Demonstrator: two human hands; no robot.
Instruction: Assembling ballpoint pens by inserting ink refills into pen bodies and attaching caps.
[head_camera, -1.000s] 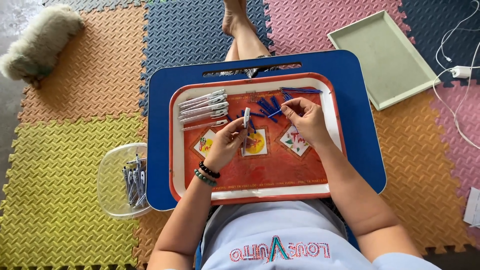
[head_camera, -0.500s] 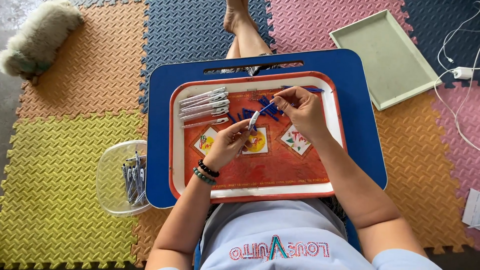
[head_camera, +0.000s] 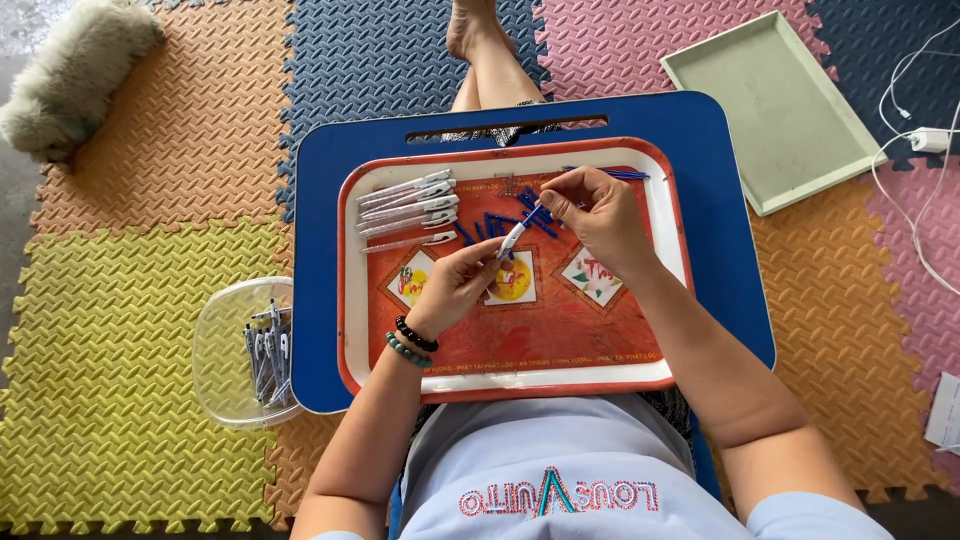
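A person seated on a floor of coloured foam mats works over a red tray (head_camera: 610, 345) resting on a blue lap board (head_camera: 720, 250). Both hands meet above the tray's middle on one white pen barrel (head_camera: 512, 238): the left hand (head_camera: 462, 285) pinches its lower end between fingers and thumb, while the right hand (head_camera: 592, 215) closes its fingertips around the upper, blue end. The pen is tilted, clear of the tray's surface. Just beyond it on the tray lies a loose scatter of blue pen parts (head_camera: 500, 222), and toward the tray's far left corner sits a row of white pen barrels (head_camera: 408, 208). Left of the tray, on the mats, a clear plastic tub (head_camera: 222, 345) holds more pens. An empty pale green tray (head_camera: 775, 105) lies off the tray's far right corner.
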